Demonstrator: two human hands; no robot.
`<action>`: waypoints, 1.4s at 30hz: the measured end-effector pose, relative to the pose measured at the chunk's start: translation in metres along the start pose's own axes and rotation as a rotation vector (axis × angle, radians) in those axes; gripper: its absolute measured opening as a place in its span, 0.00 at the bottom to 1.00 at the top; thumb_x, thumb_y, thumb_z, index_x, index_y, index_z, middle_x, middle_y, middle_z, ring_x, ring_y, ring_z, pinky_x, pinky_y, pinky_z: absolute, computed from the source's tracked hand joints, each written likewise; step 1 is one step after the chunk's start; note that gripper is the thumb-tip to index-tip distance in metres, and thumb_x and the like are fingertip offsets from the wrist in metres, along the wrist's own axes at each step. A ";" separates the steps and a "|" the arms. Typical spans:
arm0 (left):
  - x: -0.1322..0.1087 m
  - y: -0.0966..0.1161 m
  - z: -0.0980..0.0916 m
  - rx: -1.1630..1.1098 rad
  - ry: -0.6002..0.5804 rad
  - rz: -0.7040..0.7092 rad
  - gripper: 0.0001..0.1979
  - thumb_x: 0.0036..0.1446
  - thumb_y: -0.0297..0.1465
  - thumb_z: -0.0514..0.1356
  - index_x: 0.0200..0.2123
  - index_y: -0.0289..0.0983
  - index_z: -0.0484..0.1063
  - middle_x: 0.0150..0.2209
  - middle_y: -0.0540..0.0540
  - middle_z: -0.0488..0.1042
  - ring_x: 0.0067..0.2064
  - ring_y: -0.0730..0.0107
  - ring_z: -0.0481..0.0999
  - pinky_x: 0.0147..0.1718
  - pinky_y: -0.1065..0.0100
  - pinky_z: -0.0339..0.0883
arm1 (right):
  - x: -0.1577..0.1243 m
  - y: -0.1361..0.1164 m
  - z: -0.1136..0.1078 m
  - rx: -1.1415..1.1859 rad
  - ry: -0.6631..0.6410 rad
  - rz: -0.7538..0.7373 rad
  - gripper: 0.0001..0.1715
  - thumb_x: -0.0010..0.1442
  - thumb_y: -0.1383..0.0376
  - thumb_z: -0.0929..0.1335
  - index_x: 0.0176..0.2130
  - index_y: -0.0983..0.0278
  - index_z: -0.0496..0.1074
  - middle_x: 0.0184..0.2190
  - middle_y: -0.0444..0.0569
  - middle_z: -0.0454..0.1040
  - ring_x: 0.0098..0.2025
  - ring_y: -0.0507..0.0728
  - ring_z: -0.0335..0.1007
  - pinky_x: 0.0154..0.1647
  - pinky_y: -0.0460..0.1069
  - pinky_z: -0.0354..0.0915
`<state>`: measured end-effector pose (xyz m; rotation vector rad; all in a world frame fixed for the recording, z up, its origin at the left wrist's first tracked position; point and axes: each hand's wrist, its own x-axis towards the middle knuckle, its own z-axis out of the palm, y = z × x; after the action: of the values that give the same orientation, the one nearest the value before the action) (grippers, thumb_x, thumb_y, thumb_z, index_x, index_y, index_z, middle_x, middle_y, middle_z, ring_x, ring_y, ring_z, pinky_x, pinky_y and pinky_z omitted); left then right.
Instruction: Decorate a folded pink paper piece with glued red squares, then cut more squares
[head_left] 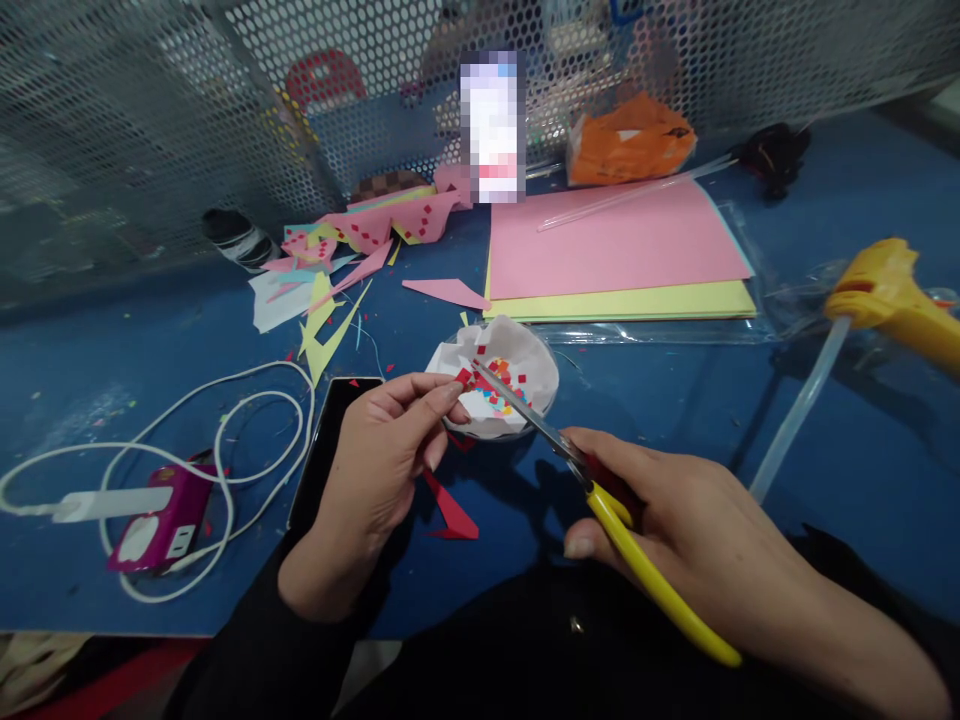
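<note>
Between the thumb and fingertips of my left hand (382,450) is a small piece of red paper (465,377). My right hand (675,510) grips a pair of scissors (574,452) with yellow handles, and the blade tips reach to the edge of that red piece. Just beneath both lies a bowl (536,360) lined with white paper, holding several tiny red, orange, blue and yellow paper bits (502,385). Under my left hand, a pointed red paper scrap (452,512) rests on the blue table.
A glue gun (885,290) with a clear stick stands right. Pink and yellow sheets (615,240) lie behind the bowl, an orange packet (634,140) beyond. Paper offcuts (330,320) are back left. A phone (326,430), white cable (225,440) and purple packet (169,520) lie left.
</note>
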<state>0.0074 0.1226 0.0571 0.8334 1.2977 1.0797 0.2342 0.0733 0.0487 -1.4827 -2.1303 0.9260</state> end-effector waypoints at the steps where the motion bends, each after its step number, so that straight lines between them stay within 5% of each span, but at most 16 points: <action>1: 0.000 0.000 0.000 -0.004 0.003 0.005 0.02 0.53 0.27 0.69 0.30 0.33 0.81 0.24 0.50 0.78 0.13 0.89 0.63 0.12 0.84 0.49 | 0.000 0.000 0.000 -0.007 0.001 -0.006 0.26 0.60 0.44 0.71 0.47 0.59 0.74 0.25 0.38 0.77 0.20 0.52 0.69 0.19 0.46 0.60; 17: 0.000 -0.003 0.002 0.041 -0.058 -0.027 0.04 0.55 0.27 0.67 0.29 0.33 0.79 0.23 0.49 0.78 0.14 0.88 0.64 0.14 0.83 0.51 | 0.000 0.003 0.005 0.000 -0.058 -0.026 0.22 0.62 0.44 0.69 0.45 0.57 0.74 0.31 0.41 0.82 0.27 0.55 0.78 0.24 0.46 0.65; 42: 0.001 -0.001 0.003 0.104 -0.029 -0.038 0.05 0.51 0.30 0.70 0.30 0.34 0.80 0.22 0.49 0.77 0.14 0.86 0.62 0.13 0.80 0.49 | -0.001 0.002 0.002 0.020 -0.041 -0.004 0.11 0.63 0.53 0.70 0.42 0.56 0.75 0.26 0.36 0.79 0.23 0.51 0.74 0.22 0.44 0.62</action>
<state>0.0107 0.1234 0.0560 0.8958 1.3492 0.9735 0.2349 0.0725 0.0462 -1.4612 -2.1450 0.9816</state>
